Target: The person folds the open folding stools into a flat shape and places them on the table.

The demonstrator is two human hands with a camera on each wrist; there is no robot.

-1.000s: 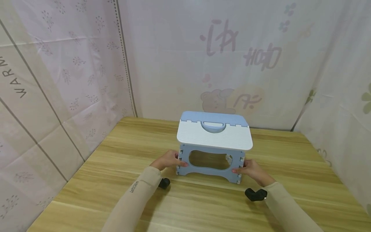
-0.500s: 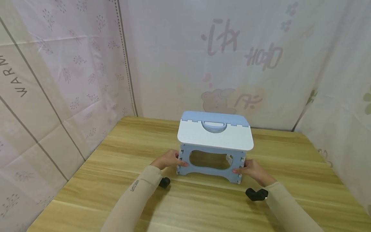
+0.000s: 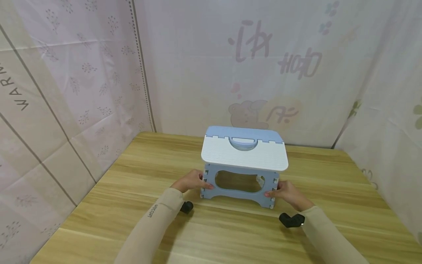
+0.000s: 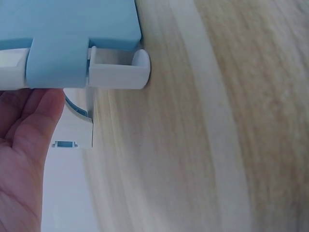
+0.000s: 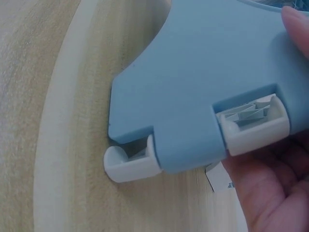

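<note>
A folding step stool [image 3: 244, 156] stands unfolded and upright on the wooden table. Its top is white with a light blue rear strip and a handle in the middle; the near leg panel is light blue with a wide cut-out. My left hand [image 3: 192, 181] grips the left edge of that panel, thumb on the front face, other fingers behind. On the opposite edge my right hand [image 3: 289, 193] holds the panel the same way. White hinge knuckles [image 5: 258, 123] line the panel's edge in the right wrist view, and fingers [image 4: 36, 113] curl behind it in the left one.
The wood-grain table [image 3: 138, 168] reaches back to a printed fabric curtain [image 3: 197, 73], with more curtain along both sides. Black wrist-camera pieces [image 3: 291, 220] stick out beneath the sleeves. Inside the stool's cut-out a small whitish patch [image 3: 260, 180] is visible.
</note>
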